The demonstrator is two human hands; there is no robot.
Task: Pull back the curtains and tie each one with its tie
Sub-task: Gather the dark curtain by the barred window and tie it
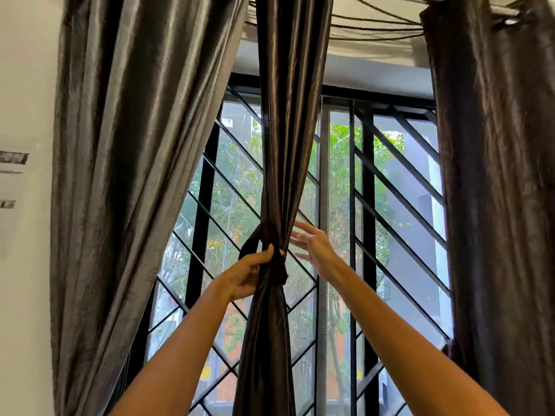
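- At the centre of the view hangs a narrow, shiny dark-brown satin curtain panel point(285, 115), gathered tight at its waist by a dark brown fabric tie point(271, 253) that wraps it and ends in a knot with a short tail hanging down.
- At about 7 o'clock from that knot, the left hand point(249, 274) grips the tie and the bunched cloth, thumb on top and fingers curled round from below; a loop of the tie stands out at the hand's 12 o'clock.
- At 3 o'clock from the knot, the right hand point(312, 247) is spread with its fingers straight and somewhat blurred, holding nothing; its fingertips lie just beside the panel's right edge, and whether they touch the cloth cannot be told.
- At 9 o'clock hangs a wide grey-brown satin curtain point(129, 175), drawn aside toward the white wall point(24, 85).
- At 3 o'clock, along the right edge, hangs a dark brown textured curtain point(495, 205) from a metal rod point(504, 9).
- Behind the panels stands a window with a black metal grille of upright and slanted bars point(369, 235), green trees showing through.
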